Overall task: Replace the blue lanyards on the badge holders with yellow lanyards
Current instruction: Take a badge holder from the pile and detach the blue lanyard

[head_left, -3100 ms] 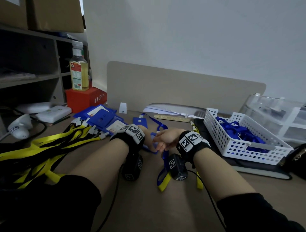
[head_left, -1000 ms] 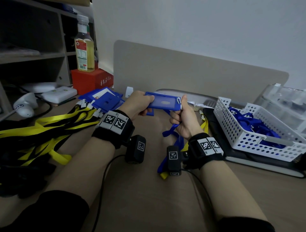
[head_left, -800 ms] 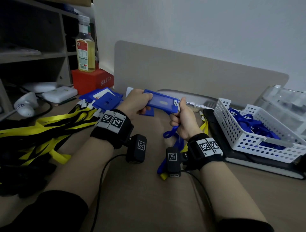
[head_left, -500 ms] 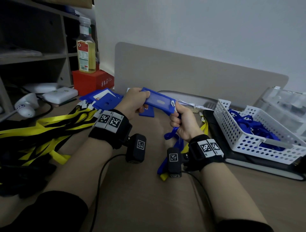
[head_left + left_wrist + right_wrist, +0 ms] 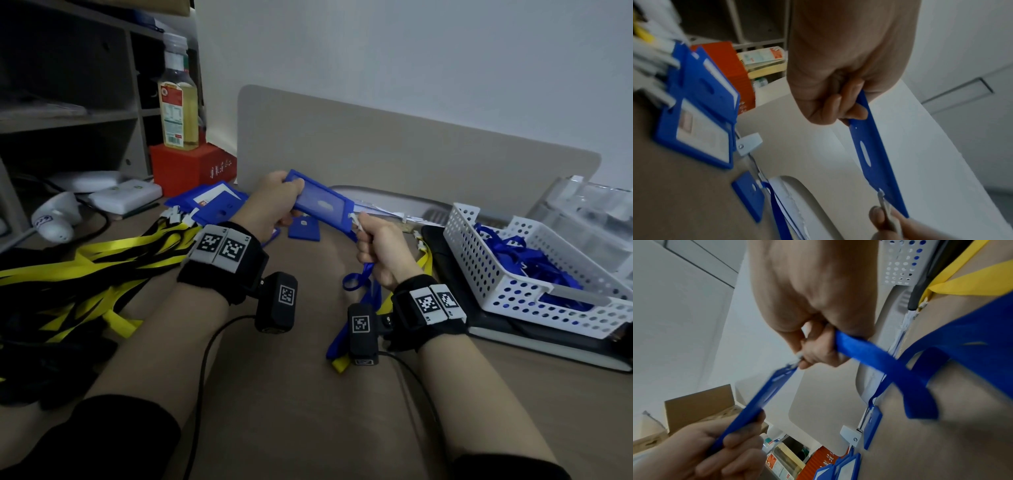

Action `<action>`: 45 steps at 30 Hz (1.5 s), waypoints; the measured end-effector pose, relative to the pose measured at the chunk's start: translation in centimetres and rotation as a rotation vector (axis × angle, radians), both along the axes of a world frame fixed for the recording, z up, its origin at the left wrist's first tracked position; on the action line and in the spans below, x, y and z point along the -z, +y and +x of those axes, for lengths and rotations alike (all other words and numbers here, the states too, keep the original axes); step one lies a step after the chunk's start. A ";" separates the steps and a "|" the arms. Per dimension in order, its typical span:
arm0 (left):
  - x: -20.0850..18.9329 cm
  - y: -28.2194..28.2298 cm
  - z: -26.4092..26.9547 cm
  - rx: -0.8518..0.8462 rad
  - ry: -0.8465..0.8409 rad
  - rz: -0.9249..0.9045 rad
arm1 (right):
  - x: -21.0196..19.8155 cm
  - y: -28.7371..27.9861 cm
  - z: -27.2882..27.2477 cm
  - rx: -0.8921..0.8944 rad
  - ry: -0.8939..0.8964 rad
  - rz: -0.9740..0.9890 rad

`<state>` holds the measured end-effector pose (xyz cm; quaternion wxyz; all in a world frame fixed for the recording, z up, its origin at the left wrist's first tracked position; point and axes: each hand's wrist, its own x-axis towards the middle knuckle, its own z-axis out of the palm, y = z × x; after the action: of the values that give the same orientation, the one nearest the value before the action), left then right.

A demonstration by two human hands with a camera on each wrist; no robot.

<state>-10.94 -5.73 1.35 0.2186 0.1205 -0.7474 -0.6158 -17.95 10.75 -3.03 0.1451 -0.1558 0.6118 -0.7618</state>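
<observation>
Nearest the body, both forearms reach over the brown table [image 5: 291, 411]. The right hand [image 5: 380, 253] has its fingers [image 5: 818, 347] curled tight round the blue lanyard [image 5: 875, 358] and pinches the clip [image 5: 354, 219] at the end of a blue badge holder [image 5: 322, 202]. The left hand [image 5: 270, 205] has its fingers [image 5: 840, 105] clamped on the holder's other end, lifting it clear of the table. Compared with a second ago the holder is tilted, its left end raised and its clip end lower; three seconds back both hands lay low on the table. The lanyard droops from the right fist in a loop to the table, over a yellow lanyard [image 5: 424, 260]. To the left lies a pile of yellow lanyards [image 5: 85, 270]; beyond, more badge holders [image 5: 212, 205]. At right a white basket [image 5: 513, 284] holds blue lanyards. The clip itself is largely hidden by the fingertips and blurred in both wrist views, so I cannot tell whether it is unhooked.
</observation>
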 end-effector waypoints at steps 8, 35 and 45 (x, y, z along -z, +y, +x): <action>-0.4 1.8 -0.1 -0.031 0.185 -0.500 | 0.0 -0.3 0.2 0.224 0.188 0.200; -0.3 3.1 0.3 0.136 0.363 -0.676 | -1.3 0.3 0.6 -0.001 -0.297 -0.218; -0.9 2.2 -0.3 0.026 0.197 -0.298 | -1.5 0.0 1.4 0.025 -0.116 -0.031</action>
<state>-11.23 -3.54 2.22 0.2981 0.0163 -0.8067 -0.5100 -16.56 10.73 -1.58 0.1683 -0.1059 0.5922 -0.7808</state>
